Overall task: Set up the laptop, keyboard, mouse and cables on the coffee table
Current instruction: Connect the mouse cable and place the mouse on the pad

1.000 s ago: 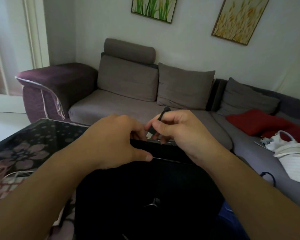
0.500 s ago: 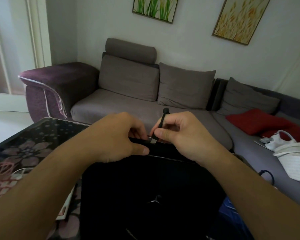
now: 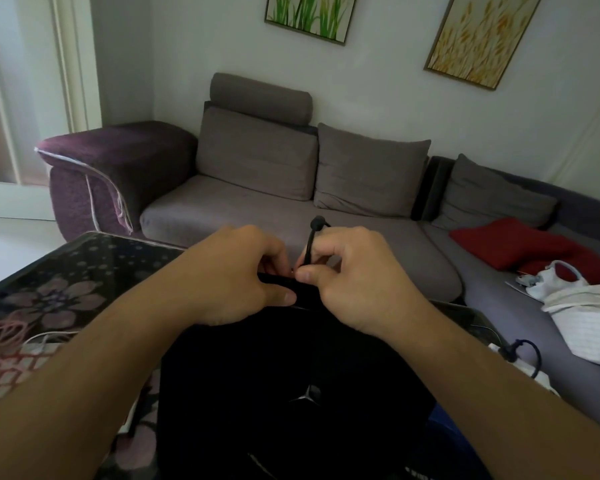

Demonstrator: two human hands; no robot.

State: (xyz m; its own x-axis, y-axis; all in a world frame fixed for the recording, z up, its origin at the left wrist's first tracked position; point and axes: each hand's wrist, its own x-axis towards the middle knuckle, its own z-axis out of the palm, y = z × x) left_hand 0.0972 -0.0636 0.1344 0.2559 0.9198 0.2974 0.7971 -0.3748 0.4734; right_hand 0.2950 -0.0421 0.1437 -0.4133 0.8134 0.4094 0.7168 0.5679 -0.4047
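A black laptop [image 3: 291, 393] with a star logo on its lid fills the lower middle of the head view, its far edge under both hands. My left hand [image 3: 236, 278] grips that far edge, thumb on the lid. My right hand [image 3: 354, 282] pinches the plug end of a thin black cable [image 3: 309, 244] right at the laptop's far edge, close to my left fingers. The cable's stiff end sticks up above my fingers. Whether the plug sits in a port is hidden. No keyboard or mouse is visible.
The dark flower-patterned coffee table [image 3: 66, 271] lies at the left, with a white cable [image 3: 45, 337] on it. A grey sofa [image 3: 257, 216] stands beyond. At the right are a red cushion [image 3: 520, 247], a white bag [image 3: 586, 317] and a white power strip [image 3: 530, 368].
My right hand has brought the cable plug down to the laptop's far edge, next to my left fingers. My left hand keeps its grip on the laptop.
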